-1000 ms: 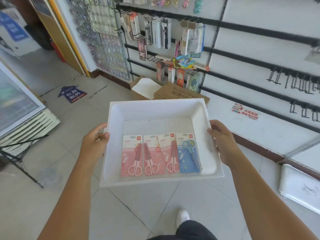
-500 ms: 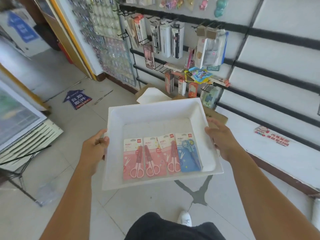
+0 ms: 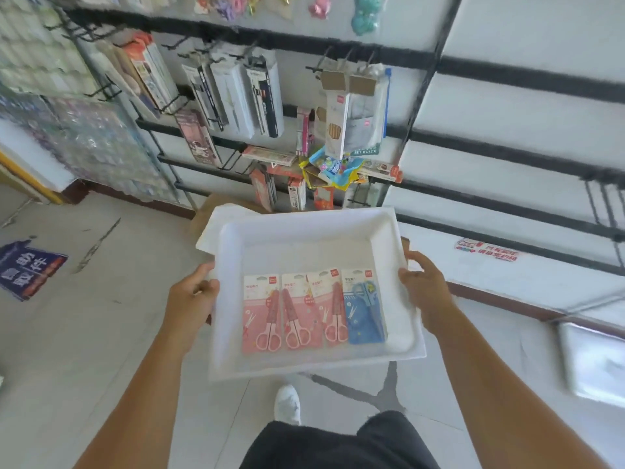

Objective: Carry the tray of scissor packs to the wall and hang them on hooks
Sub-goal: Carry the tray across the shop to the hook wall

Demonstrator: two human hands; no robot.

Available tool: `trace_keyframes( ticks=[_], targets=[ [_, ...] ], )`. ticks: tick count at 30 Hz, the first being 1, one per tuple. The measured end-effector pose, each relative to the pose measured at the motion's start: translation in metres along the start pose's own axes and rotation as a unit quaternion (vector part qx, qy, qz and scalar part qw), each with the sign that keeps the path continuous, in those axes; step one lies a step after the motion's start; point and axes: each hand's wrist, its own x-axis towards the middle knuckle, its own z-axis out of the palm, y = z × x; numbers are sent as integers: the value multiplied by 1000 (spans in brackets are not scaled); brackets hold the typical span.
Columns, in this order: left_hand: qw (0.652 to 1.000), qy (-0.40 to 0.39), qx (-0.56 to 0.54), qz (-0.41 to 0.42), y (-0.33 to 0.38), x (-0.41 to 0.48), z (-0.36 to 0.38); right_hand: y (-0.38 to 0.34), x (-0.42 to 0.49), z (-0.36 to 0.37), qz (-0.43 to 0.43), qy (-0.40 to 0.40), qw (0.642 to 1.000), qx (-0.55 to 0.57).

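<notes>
I hold a white tray level in front of me, with my left hand gripping its left rim and my right hand gripping its right rim. Several scissor packs lie side by side at the tray's near end: three pink packs and one blue pack on the right. The white wall with black rails stands just beyond the tray. Black hooks stick out bare at the far right, and stationery packs hang on hooks ahead.
A cardboard box sits on the floor under the tray's far left corner. A white tray-like object lies on the floor at right. A blue floor sticker is at left. My white shoe steps forward on the tiles.
I have walked closer to the wall; the hanging stationery now looms larger above the tray. Both hands keep their hold on the tray, and the packs have not shifted.
</notes>
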Motion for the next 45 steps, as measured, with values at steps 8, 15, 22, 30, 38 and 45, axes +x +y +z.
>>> trace_keyframes(
  ticks=[8, 15, 22, 30, 38, 45],
  targets=[
    [992, -93, 84, 1, 22, 106, 59, 13, 49, -1, 62, 124, 990, 17],
    [985, -113, 128, -29, 21, 138, 115, 26, 107, -12, 100, 152, 983, 22],
    [977, -125, 157, -65, -9, 218, 172, 57, 186, -4, 130, 116, 984, 33],
    [976, -138, 153, -68, -37, 248, 200, 75, 210, 4, 127, 122, 984, 36],
    [977, -140, 139, -77, -46, 267, 222, 95, 229, 17, 146, 161, 975, 39],
    [977, -132, 153, -62, -38, 284, 238, 94, 246, 22, 139, 199, 970, 27]
  ],
)
